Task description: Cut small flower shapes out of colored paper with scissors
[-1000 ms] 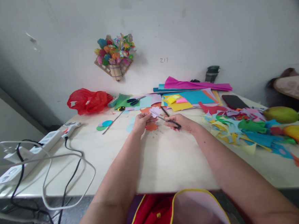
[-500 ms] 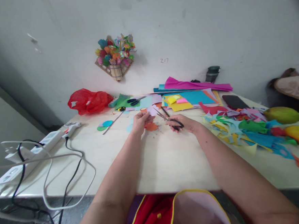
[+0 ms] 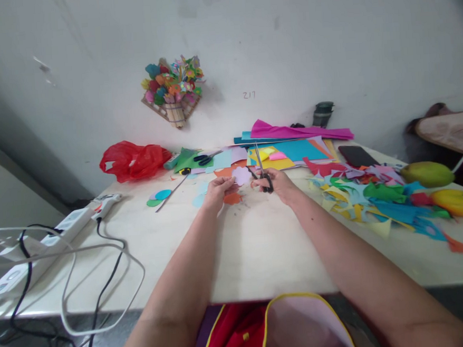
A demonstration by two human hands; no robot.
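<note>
Pinched in my left hand (image 3: pixel 219 191) is a small lilac paper piece (image 3: pixel 241 176) with a scalloped, flower-like edge. My right hand (image 3: pixel 278 185) grips black-handled scissors (image 3: pixel 267 181), whose parted blades point up and away, just right of the paper. Below the lilac piece lies an orange paper piece (image 3: pixel 232 199) on the table, with tiny scraps around it. Pale blue paper (image 3: pixel 200 198) shows partly behind my left hand. To the left rest a blue paper circle (image 3: pixel 162 194) and a green one it overlaps.
A heap of coloured paper scraps (image 3: pixel 376 195) spreads at the right, near a phone (image 3: pixel 358 156) and yellow-green fruit (image 3: pixel 427 174). Coloured sheets (image 3: pixel 293 152), second scissors (image 3: pixel 202 159) and a red plastic bag (image 3: pixel 134 160) line the back. A power strip (image 3: pixel 72 222) with cables occupies the left.
The scissors have turned from pointing left toward the paper to pointing upward. The lilac paper now shows more fully beside my left fingertips. The whole view has shifted slightly.
</note>
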